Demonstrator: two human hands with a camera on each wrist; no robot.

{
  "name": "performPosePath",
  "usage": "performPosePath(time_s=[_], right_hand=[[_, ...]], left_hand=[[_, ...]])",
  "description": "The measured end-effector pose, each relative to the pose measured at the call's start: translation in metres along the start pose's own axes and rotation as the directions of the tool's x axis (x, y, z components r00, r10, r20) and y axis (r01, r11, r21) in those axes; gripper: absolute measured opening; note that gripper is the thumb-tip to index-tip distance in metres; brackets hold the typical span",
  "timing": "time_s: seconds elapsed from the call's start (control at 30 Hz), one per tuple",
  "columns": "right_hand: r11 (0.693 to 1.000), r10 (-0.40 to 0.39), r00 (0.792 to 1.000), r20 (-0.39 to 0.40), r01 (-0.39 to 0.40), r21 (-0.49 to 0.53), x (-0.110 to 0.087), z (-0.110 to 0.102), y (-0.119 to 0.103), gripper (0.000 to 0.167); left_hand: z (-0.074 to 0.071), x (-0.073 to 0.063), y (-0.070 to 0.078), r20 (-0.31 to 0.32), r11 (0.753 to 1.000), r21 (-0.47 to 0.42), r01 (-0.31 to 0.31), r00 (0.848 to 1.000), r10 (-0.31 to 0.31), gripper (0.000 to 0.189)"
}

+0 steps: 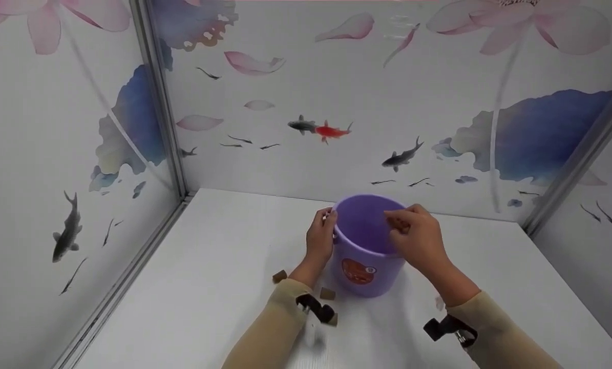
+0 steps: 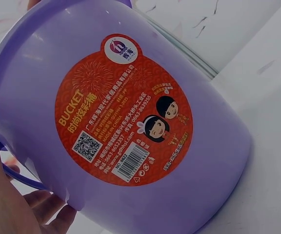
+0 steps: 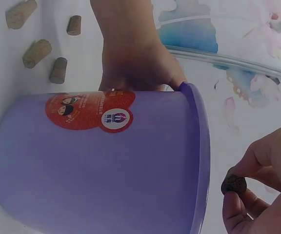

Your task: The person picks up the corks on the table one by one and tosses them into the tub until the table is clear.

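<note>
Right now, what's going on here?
A person's left hand holds the upright purple bucket near its rim. The right hand pinches a cork piece above the bucket's open top. Four more corks lie on the white table beside the bucket.

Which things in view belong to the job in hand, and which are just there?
Likely the job:
purple bucket, held by the left hand
cork pinched in the right hand
probably the four loose corks on the table

Likely incidental:
printed wall panels
black wrist mounts
</note>
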State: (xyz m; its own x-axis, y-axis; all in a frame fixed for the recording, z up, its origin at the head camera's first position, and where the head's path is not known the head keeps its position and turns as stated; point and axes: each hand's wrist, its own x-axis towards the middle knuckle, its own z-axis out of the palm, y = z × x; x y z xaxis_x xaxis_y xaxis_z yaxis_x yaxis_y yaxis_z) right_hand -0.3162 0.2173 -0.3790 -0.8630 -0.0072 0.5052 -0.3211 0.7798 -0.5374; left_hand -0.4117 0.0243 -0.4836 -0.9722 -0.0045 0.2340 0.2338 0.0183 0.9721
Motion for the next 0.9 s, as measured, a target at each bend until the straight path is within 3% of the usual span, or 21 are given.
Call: performPosePath(time_s=[0.5,0.9], right_hand=[[1.000,0.030,0.999,0.017,-0.030,-0.003,0.025,-0.001,0.015,0.030],[0.994,0.103,0.990,0.093,-0.105,0.024,0.048,-0.005,0.019,0.032]], left_hand=[[0.001,0.002,-0.004,-0.004,1.000,-0.019,0.001,1.000,-0.001,0.049],[0.001,0.001,0.000,-0.011,1.000,-0.002,-0.012,1.000,0.012,0.048]])
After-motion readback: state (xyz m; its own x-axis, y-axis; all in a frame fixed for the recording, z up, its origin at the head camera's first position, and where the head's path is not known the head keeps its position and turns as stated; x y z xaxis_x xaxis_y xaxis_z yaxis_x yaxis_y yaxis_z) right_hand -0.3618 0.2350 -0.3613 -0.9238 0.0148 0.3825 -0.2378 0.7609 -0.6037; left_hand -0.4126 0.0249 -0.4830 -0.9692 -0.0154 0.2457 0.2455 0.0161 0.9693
